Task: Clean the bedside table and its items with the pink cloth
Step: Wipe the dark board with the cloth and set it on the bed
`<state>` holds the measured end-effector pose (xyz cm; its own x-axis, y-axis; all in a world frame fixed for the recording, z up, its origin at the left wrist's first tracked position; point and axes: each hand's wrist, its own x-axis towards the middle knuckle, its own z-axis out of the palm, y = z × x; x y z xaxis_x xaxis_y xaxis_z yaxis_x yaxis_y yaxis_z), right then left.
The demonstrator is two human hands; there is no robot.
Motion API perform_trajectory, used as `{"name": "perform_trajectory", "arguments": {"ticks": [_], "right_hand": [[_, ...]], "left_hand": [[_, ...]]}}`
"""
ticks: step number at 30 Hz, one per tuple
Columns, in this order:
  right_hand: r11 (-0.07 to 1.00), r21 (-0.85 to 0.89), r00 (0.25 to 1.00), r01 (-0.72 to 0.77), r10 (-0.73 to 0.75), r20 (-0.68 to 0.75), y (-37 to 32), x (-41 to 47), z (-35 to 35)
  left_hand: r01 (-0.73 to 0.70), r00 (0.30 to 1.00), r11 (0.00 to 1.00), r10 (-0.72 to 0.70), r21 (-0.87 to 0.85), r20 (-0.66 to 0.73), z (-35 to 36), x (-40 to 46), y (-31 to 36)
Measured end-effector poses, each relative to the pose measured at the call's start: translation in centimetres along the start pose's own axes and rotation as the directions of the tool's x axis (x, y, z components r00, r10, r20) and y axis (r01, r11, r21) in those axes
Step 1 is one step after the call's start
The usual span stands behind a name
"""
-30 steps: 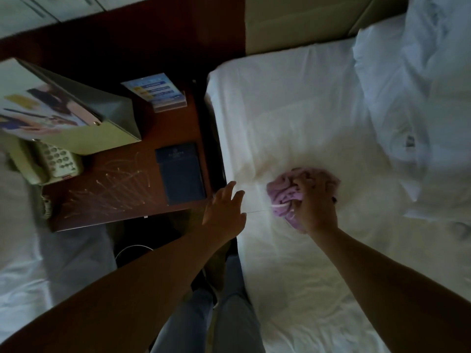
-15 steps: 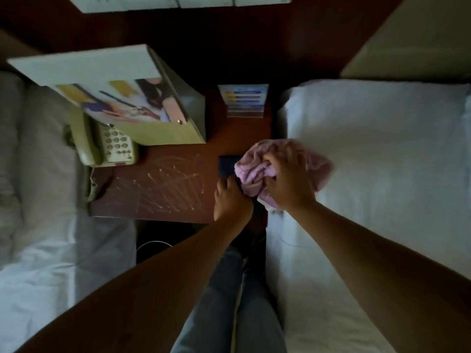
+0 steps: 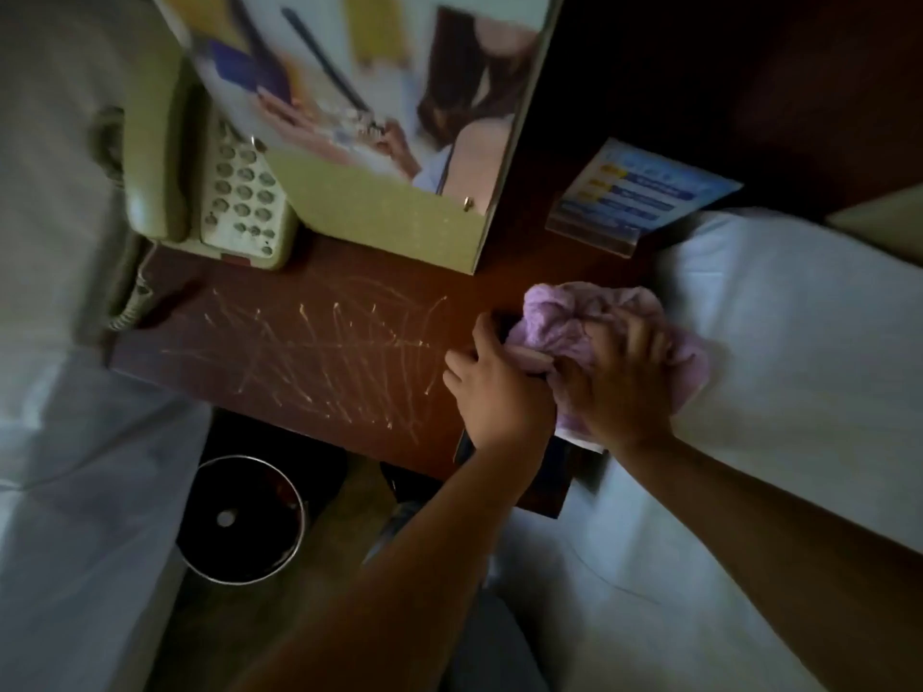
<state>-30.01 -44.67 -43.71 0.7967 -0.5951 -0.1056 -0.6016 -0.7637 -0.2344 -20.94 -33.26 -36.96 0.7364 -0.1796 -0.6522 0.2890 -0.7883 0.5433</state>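
the pink cloth [image 3: 574, 332] is bunched under the right hand [image 3: 619, 387], whose curled fingers grip it at the right end of the tabletop [image 3: 279, 352]. just beside it, the left hand [image 3: 494, 392] curls round the edge of a dark booklet [image 3: 557, 467]. further left are pale scribbles [image 3: 329, 352], a telephone [image 3: 220, 192] and a printed box [image 3: 399, 142].

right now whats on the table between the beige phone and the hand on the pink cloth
In the head view, only bare scratched brown tabletop lies between the beige push-button phone and the right hand gripping the crumpled pink cloth.
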Motion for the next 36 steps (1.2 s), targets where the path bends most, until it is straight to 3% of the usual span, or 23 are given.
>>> {"name": "perform_trajectory", "arguments": {"ticks": [4, 8, 13, 15, 18, 20, 22, 25, 28, 30, 32, 36], "right_hand": [[0.997, 0.049, 0.991, 0.053, -0.047, -0.122, 0.4, 0.0, 0.9], [0.993, 0.048, 0.969, 0.11, -0.097, -0.226, 1.1, 0.1, 1.8], [0.976, 0.099, 0.919, 0.192, -0.144, -0.368, 1.6, -0.1, 1.9], [0.961, 0.155, 0.932, 0.23, -0.172, -0.318, 1.7, -0.5, 1.0], [0.895, 0.406, 0.982, 0.183, -0.147, -0.12, 2.0, -2.0, -2.5], [0.814, 0.571, 0.993, 0.104, -0.117, -0.014, 2.7, -4.1, -6.3], [0.746, 0.652, 0.986, 0.135, -0.165, -0.015, 3.4, -6.7, -11.1], [0.75, 0.566, 0.923, 0.343, -0.382, -0.054, 3.6, -10.2, -18.2], [0.756, 0.463, 0.825, 0.462, -0.559, 0.089, 1.7, -12.6, -22.0], [0.782, 0.412, 0.823, 0.467, -0.555, 0.12, 0.3, -13.8, -23.0], [0.795, 0.414, 0.838, 0.444, -0.532, 0.123, -0.3, -15.0, -23.6], [0.766, 0.505, 0.874, 0.398, -0.483, 0.044, -0.3, -17.6, -23.6]], "left_hand": [[-0.08, 0.995, 0.997, 0.081, 0.021, -0.05, 1.2, 0.1, -1.0], [-0.06, 0.998, 0.998, 0.06, 0.008, -0.016, 0.9, 1.2, -1.3], [-0.25, 0.966, 0.961, 0.255, -0.114, 0.031, 0.3, 1.8, -3.5], [-0.324, 0.944, 0.937, 0.329, -0.129, 0.019, 0.4, 0.5, -4.8], [-0.41, 0.907, 0.896, 0.419, -0.169, 0.024, 0.8, -3.8, -6.9], [-0.364, 0.922, 0.888, 0.386, -0.28, 0.025, 0.8, -8.1, -8.1], [-0.308, 0.931, 0.849, 0.362, -0.428, 0.047, 0.3, -12.7, -9.0], [-0.417, 0.883, 0.781, 0.469, -0.464, -0.004, -0.6, -19.0, -8.5], [-0.535, 0.805, 0.69, 0.592, -0.487, -0.047, 0.0, -22.0, -6.9], [-0.575, 0.759, 0.655, 0.65, -0.49, -0.021, -0.5, -23.8, -6.7], [-0.666, 0.698, 0.601, 0.712, -0.442, -0.083, -0.9, -25.3, -7.0], [-0.616, 0.728, 0.64, 0.685, -0.459, -0.024, -1.0, -26.7, -9.0]]}}
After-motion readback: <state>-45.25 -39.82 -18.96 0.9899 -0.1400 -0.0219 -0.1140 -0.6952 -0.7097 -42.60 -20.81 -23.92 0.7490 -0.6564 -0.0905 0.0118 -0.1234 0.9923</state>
